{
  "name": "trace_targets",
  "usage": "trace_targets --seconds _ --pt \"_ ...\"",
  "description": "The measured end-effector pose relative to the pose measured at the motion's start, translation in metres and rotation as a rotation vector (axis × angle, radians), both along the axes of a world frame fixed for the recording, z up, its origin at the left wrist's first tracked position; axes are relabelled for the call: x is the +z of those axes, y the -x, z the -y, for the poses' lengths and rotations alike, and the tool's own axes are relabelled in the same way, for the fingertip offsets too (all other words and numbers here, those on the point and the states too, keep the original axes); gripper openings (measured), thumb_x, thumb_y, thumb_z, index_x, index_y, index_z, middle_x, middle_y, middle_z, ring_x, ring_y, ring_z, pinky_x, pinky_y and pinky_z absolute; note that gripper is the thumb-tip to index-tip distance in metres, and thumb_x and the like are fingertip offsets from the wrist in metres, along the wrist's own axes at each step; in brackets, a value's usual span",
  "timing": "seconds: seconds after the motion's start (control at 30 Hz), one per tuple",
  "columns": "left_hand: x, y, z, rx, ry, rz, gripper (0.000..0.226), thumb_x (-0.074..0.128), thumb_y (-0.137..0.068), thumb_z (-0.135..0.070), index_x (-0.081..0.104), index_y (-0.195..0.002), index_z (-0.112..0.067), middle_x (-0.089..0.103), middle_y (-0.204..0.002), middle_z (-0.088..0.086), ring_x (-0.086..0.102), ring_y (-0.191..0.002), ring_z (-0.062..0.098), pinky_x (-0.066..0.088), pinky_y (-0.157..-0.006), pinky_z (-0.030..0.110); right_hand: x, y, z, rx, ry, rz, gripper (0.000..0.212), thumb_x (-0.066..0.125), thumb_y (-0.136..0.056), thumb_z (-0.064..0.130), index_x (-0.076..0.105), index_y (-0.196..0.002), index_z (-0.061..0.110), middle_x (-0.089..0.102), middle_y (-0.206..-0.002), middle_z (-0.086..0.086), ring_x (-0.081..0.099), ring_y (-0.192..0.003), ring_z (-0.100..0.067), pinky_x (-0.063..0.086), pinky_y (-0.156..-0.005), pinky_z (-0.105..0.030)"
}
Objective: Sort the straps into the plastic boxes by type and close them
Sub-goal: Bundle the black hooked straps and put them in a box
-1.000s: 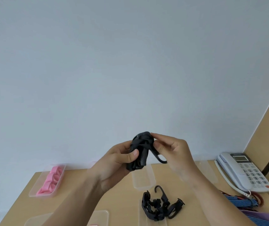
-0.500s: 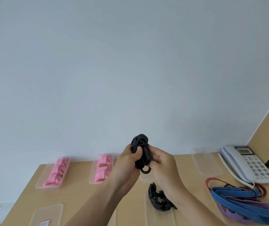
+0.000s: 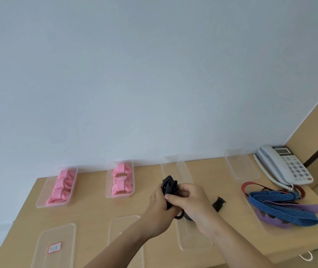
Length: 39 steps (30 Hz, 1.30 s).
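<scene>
Both hands grip one folded black strap (image 3: pixel 169 186) above the middle of the table. My left hand (image 3: pixel 159 206) holds it from the left and my right hand (image 3: pixel 192 202) curls round it from the right. A second black strap (image 3: pixel 219 203) shows just right of my right hand, mostly hidden behind it. Two clear boxes at the back left hold pink straps (image 3: pixel 61 187) and more pink straps (image 3: pixel 121 178). An empty clear box (image 3: pixel 175 167) stands behind the hands. Blue, purple and red straps (image 3: pixel 281 208) lie in a heap at the right.
Clear lids lie at the front: one with a red-edged label (image 3: pixel 54 246), one beside it (image 3: pixel 123 229), one under my right wrist (image 3: pixel 194 242). Another clear lid or box (image 3: pixel 240 165) sits at the back right beside a white desk phone (image 3: pixel 283 164). The wall is close behind.
The hands have lowered the black strap from chest height down toward the table. The view has tilted down, so more of the table and the front lids show.
</scene>
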<state>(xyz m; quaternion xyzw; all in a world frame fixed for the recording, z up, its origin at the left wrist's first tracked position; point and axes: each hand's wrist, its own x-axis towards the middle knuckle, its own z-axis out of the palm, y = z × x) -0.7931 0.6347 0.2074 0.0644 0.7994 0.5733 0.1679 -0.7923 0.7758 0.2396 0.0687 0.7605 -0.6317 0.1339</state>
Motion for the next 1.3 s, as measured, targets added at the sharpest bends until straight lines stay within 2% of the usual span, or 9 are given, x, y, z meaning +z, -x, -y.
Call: trace_targets --seconds 0.13,0.23,0.37,0.47,0.6,0.77,1.0,1.1,1.3 --pt "-0.017 0.011 0.003 -0.118 0.113 0.056 0.106 0.074 -0.07 -0.068 0.013 -0.154 -0.048 0.031 -0.152 -0.021 0.023 -0.146 0.006 0.026 -0.122 0.032 -0.01 0.025 -0.007 0.04 -0.065 0.057 0.014 0.078 -0.073 0.021 0.076 -0.087 0.021 0.077 -0.081 -0.002 0.076 -0.076 -0.018 0.06 -0.065 -0.033" --pt "-0.032 0.029 0.003 -0.115 0.235 0.1 0.123 0.075 -0.073 -0.073 0.003 -0.165 -0.033 0.017 -0.168 -0.013 0.011 -0.156 0.013 0.019 -0.127 0.038 -0.02 0.06 -0.016 0.064 -0.269 -0.009 0.004 0.075 -0.073 0.022 0.072 -0.075 0.022 0.073 -0.07 0.003 0.072 -0.064 -0.012 0.053 -0.054 -0.025" --pt "-0.051 0.056 -0.009 0.094 0.346 0.149 0.084 0.064 -0.096 -0.056 0.029 -0.163 -0.019 0.033 -0.166 0.0 0.03 -0.153 0.017 0.027 -0.123 0.033 -0.044 0.124 -0.026 0.17 -0.783 -0.235 0.011 0.064 -0.079 0.018 0.054 -0.075 0.015 0.059 -0.08 0.001 0.056 -0.071 -0.021 0.041 -0.055 -0.028" --pt "-0.06 0.084 -0.022 0.249 0.326 0.201 0.06 0.06 -0.102 -0.043 0.046 -0.153 -0.015 0.051 -0.153 0.006 0.048 -0.14 0.022 0.04 -0.116 0.039 -0.065 0.165 -0.018 0.296 -0.961 -0.204 0.007 0.061 -0.086 0.018 0.058 -0.092 0.016 0.05 -0.104 -0.002 0.054 -0.083 -0.021 0.04 -0.063 -0.027" --pt "-0.071 0.115 -0.036 0.425 0.278 0.286 0.049 0.06 -0.102 -0.039 0.054 -0.142 -0.012 0.063 -0.128 0.004 0.059 -0.119 0.022 0.051 -0.102 0.04 -0.093 0.197 -0.01 0.286 -1.121 -0.189 0.022 0.06 -0.091 0.018 0.051 -0.11 0.011 0.052 -0.106 -0.007 0.049 -0.075 -0.023 0.039 -0.06 -0.031" --pt "-0.083 0.135 -0.039 0.505 0.247 0.355 0.023 0.072 -0.095 -0.034 0.069 -0.096 -0.011 0.074 -0.078 0.005 0.074 -0.065 0.017 0.064 -0.078 0.044 -0.122 0.207 -0.017 0.318 -1.271 -0.32 0.016 0.053 -0.089 0.014 0.05 -0.105 0.015 0.059 -0.098 -0.008 0.054 -0.098 -0.03 0.033 -0.063 -0.034" --pt "-0.083 0.139 -0.041 0.509 0.287 0.296 0.014 0.074 -0.091 -0.026 0.07 -0.08 -0.018 0.073 -0.07 0.001 0.073 -0.062 0.021 0.065 -0.07 0.044 -0.129 0.213 -0.03 0.341 -1.321 -0.373 0.006 0.059 -0.091 0.021 0.061 -0.087 0.017 0.065 -0.099 -0.007 0.049 -0.111 -0.032 0.04 -0.074 -0.036" --pt "-0.081 0.133 -0.04 0.48 0.353 0.209 0.011 0.074 -0.092 -0.031 0.071 -0.087 -0.021 0.071 -0.084 -0.007 0.069 -0.08 0.016 0.057 -0.073 0.032 -0.122 0.209 -0.044 0.364 -1.329 -0.408 0.033 0.054 -0.095 0.047 0.072 -0.097 0.02 0.065 -0.11 -0.006 0.045 -0.111 -0.029 0.04 -0.085 -0.036" --pt "-0.084 0.093 -0.034 0.356 0.384 -0.034 0.005 0.073 -0.093 -0.021 0.074 -0.097 -0.018 0.072 -0.092 -0.01 0.066 -0.083 0.004 0.047 -0.073 0.016 -0.104 0.123 -0.115 0.268 -0.781 -0.433 0.046 0.056 -0.086 0.061 0.073 -0.101 0.02 0.067 -0.099 0.007 0.057 -0.098 -0.017 0.049 -0.084 -0.035"
